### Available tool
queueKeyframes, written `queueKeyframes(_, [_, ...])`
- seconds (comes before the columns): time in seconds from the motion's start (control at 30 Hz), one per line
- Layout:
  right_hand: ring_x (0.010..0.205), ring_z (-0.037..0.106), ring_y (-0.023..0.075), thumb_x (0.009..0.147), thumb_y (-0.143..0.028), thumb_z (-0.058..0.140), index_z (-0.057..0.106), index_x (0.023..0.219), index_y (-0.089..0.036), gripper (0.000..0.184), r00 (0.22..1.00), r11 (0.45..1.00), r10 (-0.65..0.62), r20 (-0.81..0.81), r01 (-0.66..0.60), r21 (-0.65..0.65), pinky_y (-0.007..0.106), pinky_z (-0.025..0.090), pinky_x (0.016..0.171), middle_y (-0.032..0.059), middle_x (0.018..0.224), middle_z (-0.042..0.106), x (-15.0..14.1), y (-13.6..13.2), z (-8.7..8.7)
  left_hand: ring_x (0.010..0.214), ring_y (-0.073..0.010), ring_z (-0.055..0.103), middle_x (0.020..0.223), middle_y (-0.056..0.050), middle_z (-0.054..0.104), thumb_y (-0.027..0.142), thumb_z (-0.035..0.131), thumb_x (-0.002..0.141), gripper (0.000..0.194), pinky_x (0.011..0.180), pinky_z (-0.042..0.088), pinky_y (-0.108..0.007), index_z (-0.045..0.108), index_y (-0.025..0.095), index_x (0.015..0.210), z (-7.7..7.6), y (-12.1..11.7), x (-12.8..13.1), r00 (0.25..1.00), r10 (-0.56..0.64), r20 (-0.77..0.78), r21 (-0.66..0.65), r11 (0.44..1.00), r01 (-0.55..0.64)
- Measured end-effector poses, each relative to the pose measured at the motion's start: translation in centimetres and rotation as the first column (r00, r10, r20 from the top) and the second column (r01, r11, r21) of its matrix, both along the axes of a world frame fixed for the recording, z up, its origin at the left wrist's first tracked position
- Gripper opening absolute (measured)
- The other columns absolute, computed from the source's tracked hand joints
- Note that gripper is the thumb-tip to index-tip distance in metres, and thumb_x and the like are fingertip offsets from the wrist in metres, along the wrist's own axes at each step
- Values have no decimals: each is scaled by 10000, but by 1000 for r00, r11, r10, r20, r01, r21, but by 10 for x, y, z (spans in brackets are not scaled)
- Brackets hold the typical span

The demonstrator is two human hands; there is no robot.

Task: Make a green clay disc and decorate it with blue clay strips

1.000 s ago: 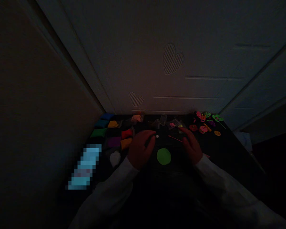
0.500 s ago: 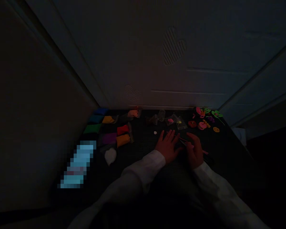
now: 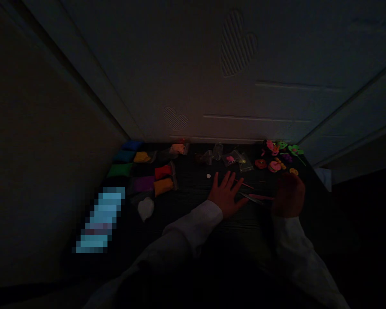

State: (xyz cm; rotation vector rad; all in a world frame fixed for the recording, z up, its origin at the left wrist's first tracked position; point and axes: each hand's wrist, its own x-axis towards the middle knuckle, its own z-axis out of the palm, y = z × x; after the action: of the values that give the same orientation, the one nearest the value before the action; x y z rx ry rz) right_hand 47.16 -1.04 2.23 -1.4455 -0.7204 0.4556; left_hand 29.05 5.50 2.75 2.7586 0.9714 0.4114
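My left hand point(image 3: 225, 193) lies with fingers spread on the dark ridged table. Just beyond its fingers is a thin pink stick point(image 3: 244, 183). A silvery blade-like tool point(image 3: 252, 198) lies to the right of its thumb, and a pink tool point(image 3: 260, 197) runs from there to my right hand point(image 3: 288, 195). Whether the right hand touches this pink tool I cannot tell; its fingers are dark and smeared. Above it are a yellow disc point(image 3: 294, 171) and a pink round clay piece point(image 3: 274, 166). A small white lump point(image 3: 208, 176) sits left of my left fingertips.
Bags of coloured clay, such as orange point(image 3: 163, 187), purple point(image 3: 144, 183) and green point(image 3: 120, 170), cover the left side, near a white bag point(image 3: 146, 208). A lit, pixelated screen point(image 3: 99, 221) is at front left. Clay flowers point(image 3: 296, 149) stand back right against the wall.
My right hand has moved right, away from my left hand, uncovering the pink tool and silvery tool. The left hand stays put. The view has shifted slightly.
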Motion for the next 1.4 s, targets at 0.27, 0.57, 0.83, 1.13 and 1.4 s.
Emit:
queueKeyframes(0.27, [892, 586, 217, 727, -491, 491, 575, 988, -219, 386, 983, 976, 160, 92, -144, -164, 440, 441, 826, 70, 951, 620, 23, -26, 5, 1311, -208, 140, 1409, -47, 243, 485, 248, 853, 529, 1056, 58, -501, 277, 224, 1312, 19, 10, -17, 981, 104, 161, -61, 994, -95])
queueKeyframes(0.57, [929, 544, 224, 715, -343, 559, 623, 941, -207, 272, 531, 888, 385, 755, 10, -459, 417, 431, 824, 88, 1005, 588, 42, -73, -24, 1226, -243, 320, 1274, -67, 455, 465, 368, 812, 473, 1038, 96, -515, 437, 213, 1206, 8, 3, -62, 999, 48, 15, -105, 993, -46])
queueKeyframes(0.83, [841, 567, 214, 681, -316, 549, 602, 856, -191, 221, 440, 872, 404, 802, 81, -483, 375, 435, 746, 62, 889, 623, 65, -56, -29, 1129, -261, 393, 1221, -68, 483, 489, 509, 716, 568, 994, 211, -477, 427, 237, 1219, 1, -7, -63, 1000, -29, 3, -94, 995, 29])
queueKeyframes(1.13, [992, 503, 257, 673, -350, 536, 619, 868, -223, 247, 380, 871, 281, 881, 284, -400, 485, 292, 866, 71, 1055, 580, 70, -75, -26, 1054, -254, 422, 1115, -87, 521, 460, 459, 758, 490, 910, 305, -429, 477, 185, 1162, 2, 3, -67, 997, 59, 47, -156, 986, -51])
queueKeyframes(1.4, [966, 537, 234, 736, -321, 494, 609, 842, -205, 195, 351, 894, 18, 936, 414, -173, 506, 188, 938, 69, 986, 618, 46, -58, -23, 963, -199, 492, 959, -10, 590, 389, 533, 725, 245, 837, 357, -367, 561, 222, 902, -1, 12, -71, 990, 120, 78, -231, 968, -100])
